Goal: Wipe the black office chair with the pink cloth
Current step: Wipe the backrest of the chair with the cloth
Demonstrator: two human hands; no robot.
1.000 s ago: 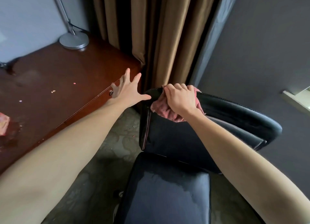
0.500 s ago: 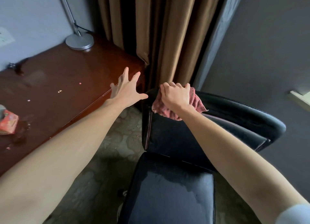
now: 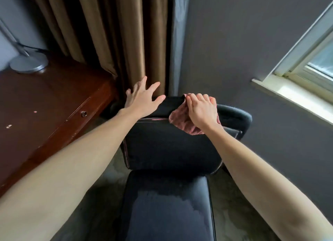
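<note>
Right hand fingers curled on pink cloth, pressing it on the top edge of the black office chair backrest. Left hand splayed wide at the backrest's top-left corner, contact unclear. Brown curtain beyond both hands. Wooden desk with lamp base left of left hand, window right of right hand.

Premises: a private room, home study or bedroom corner.
Evidence: wooden desk with drawer, lamp base on it, black office chair, brown curtains, white-framed window.

Both arms outstretched, left hand splayed (fingers straight), right hand gripping pink cloth
</note>
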